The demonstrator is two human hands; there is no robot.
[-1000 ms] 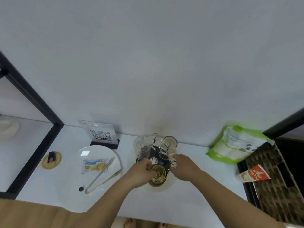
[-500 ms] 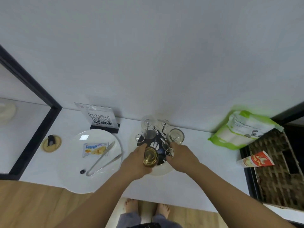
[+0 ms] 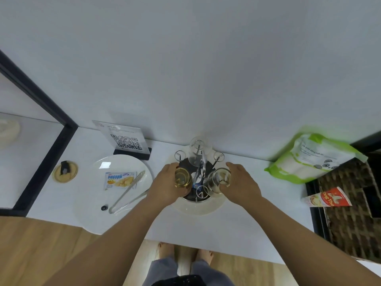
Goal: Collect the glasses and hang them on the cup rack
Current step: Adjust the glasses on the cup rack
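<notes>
Left hand (image 3: 165, 187) wrapped round amber glass (image 3: 182, 178), right hand (image 3: 240, 185) round clear glass (image 3: 219, 179), both mouth-down over cup rack (image 3: 199, 176), flanking its centre post, empty near peg (image 3: 201, 190) between.

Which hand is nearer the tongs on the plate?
Left. The left hand, holding an amber glass, is just right of the tongs; the right hand is beyond the rack.
</notes>
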